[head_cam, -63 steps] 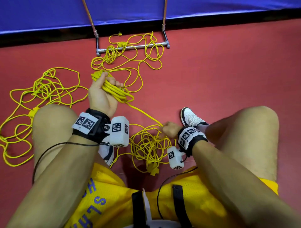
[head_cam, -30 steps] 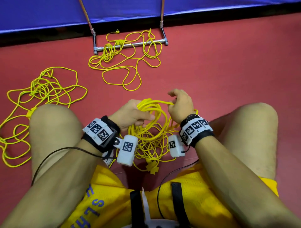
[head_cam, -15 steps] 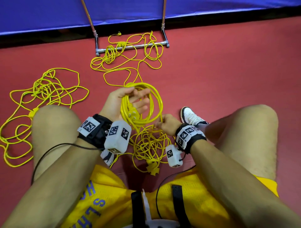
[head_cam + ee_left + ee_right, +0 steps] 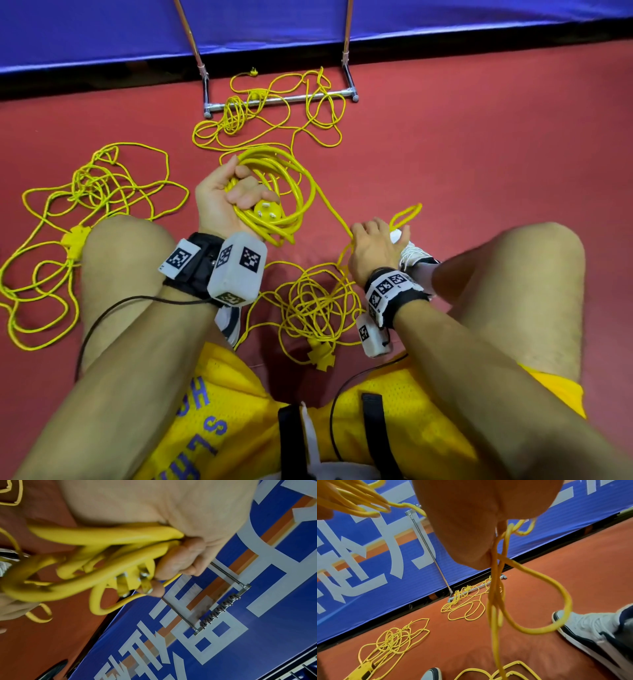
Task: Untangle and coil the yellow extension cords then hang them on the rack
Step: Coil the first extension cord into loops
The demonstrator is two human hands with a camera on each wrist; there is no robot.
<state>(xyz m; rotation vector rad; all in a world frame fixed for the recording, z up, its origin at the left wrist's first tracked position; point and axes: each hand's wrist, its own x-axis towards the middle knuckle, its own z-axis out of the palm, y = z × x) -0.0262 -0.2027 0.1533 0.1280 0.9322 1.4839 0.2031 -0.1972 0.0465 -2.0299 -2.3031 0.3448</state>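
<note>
My left hand (image 4: 222, 198) grips a coil of yellow extension cord (image 4: 294, 185) with its three-pin plug (image 4: 269, 212) against the palm; the left wrist view shows the coil (image 4: 89, 555) and plug prongs (image 4: 133, 582) under my curled fingers. A strand runs from the coil down to my right hand (image 4: 373, 250), which pinches the cord (image 4: 494, 574) and a loop (image 4: 407, 214) of it. Below lies the loose tangle (image 4: 315, 305) with a yellow socket end (image 4: 322, 356) between my legs. The metal rack (image 4: 274, 101) stands at the blue wall.
Another tangled yellow cord (image 4: 267, 113) lies over the rack's base bar. A third cord (image 4: 89, 195) with a socket block (image 4: 73, 241) sprawls on the red floor at left. My bare knees and white shoes (image 4: 414, 257) flank the work area. A blue banner (image 4: 308, 24) backs the rack.
My left hand raised the coil, brought it near the right hand, then lifted it forward again. My right hand moved right along the strand and now pulls a loop out.
</note>
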